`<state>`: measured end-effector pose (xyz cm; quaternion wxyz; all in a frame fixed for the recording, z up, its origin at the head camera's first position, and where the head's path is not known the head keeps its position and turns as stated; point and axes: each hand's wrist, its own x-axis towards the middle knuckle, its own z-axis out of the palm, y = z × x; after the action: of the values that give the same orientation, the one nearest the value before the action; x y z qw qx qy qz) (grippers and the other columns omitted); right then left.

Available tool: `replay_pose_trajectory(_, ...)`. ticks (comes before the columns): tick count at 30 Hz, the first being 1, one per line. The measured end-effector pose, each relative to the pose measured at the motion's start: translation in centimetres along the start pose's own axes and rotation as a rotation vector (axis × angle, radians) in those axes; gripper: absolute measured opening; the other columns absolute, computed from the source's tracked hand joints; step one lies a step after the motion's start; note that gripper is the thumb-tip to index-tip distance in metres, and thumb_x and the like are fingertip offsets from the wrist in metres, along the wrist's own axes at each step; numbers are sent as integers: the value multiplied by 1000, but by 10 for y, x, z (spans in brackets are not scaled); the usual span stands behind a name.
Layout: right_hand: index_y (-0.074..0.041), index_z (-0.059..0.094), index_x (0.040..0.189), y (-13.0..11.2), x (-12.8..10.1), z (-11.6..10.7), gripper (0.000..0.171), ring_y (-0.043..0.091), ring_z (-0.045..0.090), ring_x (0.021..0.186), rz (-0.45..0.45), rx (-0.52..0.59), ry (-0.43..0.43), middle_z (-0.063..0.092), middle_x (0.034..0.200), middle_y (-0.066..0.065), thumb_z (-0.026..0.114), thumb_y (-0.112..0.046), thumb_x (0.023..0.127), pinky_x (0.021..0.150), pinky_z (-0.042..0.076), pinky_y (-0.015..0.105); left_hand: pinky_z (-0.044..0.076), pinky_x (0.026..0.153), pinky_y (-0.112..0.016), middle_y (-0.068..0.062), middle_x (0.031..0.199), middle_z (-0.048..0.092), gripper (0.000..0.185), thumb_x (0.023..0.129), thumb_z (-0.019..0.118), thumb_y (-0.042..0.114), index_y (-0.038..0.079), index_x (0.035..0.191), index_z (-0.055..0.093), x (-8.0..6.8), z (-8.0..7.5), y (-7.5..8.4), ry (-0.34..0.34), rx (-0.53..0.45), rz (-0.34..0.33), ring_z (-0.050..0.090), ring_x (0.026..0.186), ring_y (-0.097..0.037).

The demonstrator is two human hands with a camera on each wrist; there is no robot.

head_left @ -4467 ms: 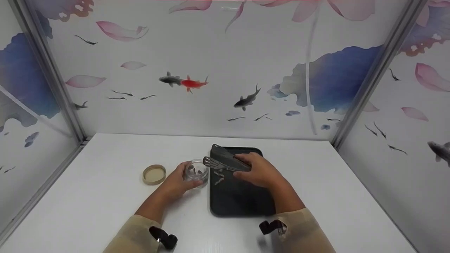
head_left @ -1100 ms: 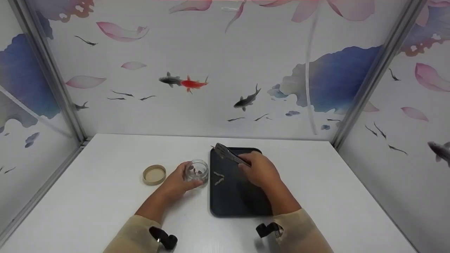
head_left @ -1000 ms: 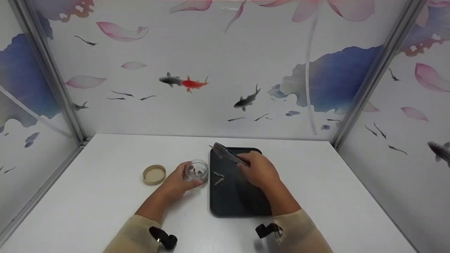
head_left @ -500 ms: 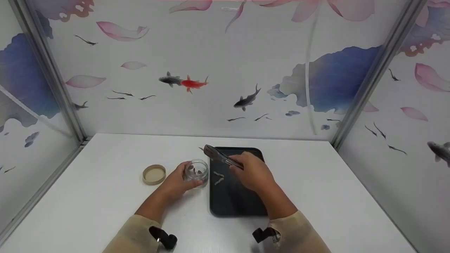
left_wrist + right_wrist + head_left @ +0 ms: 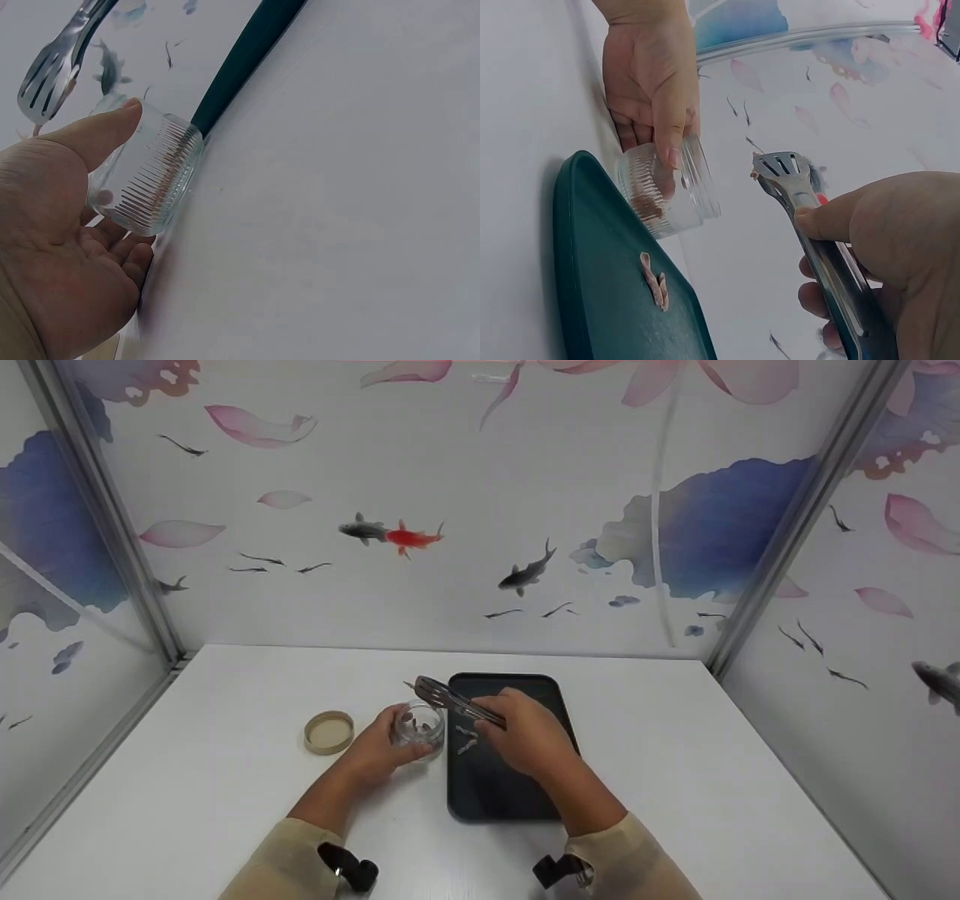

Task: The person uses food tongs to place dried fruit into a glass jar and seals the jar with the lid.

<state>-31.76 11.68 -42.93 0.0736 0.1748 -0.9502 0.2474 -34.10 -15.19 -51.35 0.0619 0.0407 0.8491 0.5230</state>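
My left hand [image 5: 375, 748] holds a small clear glass jar [image 5: 150, 169] with ribbed sides, thumb on one side and fingers around the other. The jar stands uncapped at the left edge of a dark tray [image 5: 510, 795], with several small brownish pieces inside. In my right hand [image 5: 529, 735] are metal serving tongs [image 5: 810, 232] with slotted ends. The tongs are squeezed together, and a small pinkish-brown piece [image 5: 755, 166] sticks out at their tips. In the head view, those tips are above and just behind the jar's mouth. Two thin, twisted pinkish pieces [image 5: 658, 283] lie on the tray.
A round tan lid [image 5: 328, 733] lies on the white table [image 5: 225, 780], left of the jar. Printed panels [image 5: 300, 607] with fish and petals enclose the table at the back and sides. A dark wrist camera [image 5: 349, 868] sits at each sleeve.
My right hand has carried the tongs left from over the tray's far edge to the jar, a piece at their tips. Earlier the tongs were spread near the tray pieces. The left hand and jar stay put.
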Motion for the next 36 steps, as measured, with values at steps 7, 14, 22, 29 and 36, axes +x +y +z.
replay_pose_trajectory(7, -34, 71, 142, -3, -2, 2, 38, 11, 54, 76, -18, -4, -4, 59, 95, -11, 73, -35, 104, 67, 47, 31, 29, 132, -56, -16, 172, 41, 99, 89, 87, 46, 16, 167, 33, -1, 1, 1, 9, 13, 5, 34, 162, -39)
replay_pose_trajectory(14, -30, 68, 145, 1, 0, 6, 42, 10, 55, 78, -31, -8, -1, 62, 100, -9, 73, -34, 103, 67, 47, 30, 29, 133, -56, -17, 171, 41, 100, 89, 87, 45, 14, 167, 34, 0, 1, 0, 17, 22, 17, 34, 162, -39)
replay_pose_trajectory(22, -31, 67, 147, 2, 1, 7, 46, 9, 55, 79, -27, -9, 14, 63, 103, -9, 75, -37, 102, 67, 48, 29, 30, 132, -56, -18, 170, 43, 98, 89, 88, 41, 13, 166, 34, 1, 1, -1, 18, 12, 18, 37, 161, -38)
replay_pose_trajectory(29, -30, 66, 149, 2, 1, 7, 50, 10, 56, 80, -19, -7, 8, 63, 106, -8, 77, -39, 101, 69, 48, 31, 29, 132, -56, -17, 170, 42, 98, 89, 88, 42, 13, 166, 35, 1, 1, 0, 18, 12, 16, 36, 162, -37)
replay_pose_trajectory(36, -29, 60, 154, 0, 0, 8, 62, 13, 61, 92, 1, -22, -25, 66, 120, -2, 79, -45, 97, 83, 56, 39, 27, 133, -57, -16, 171, 41, 96, 90, 88, 41, 15, 166, 34, -4, 2, 3, 23, 6, 7, 33, 163, -37)
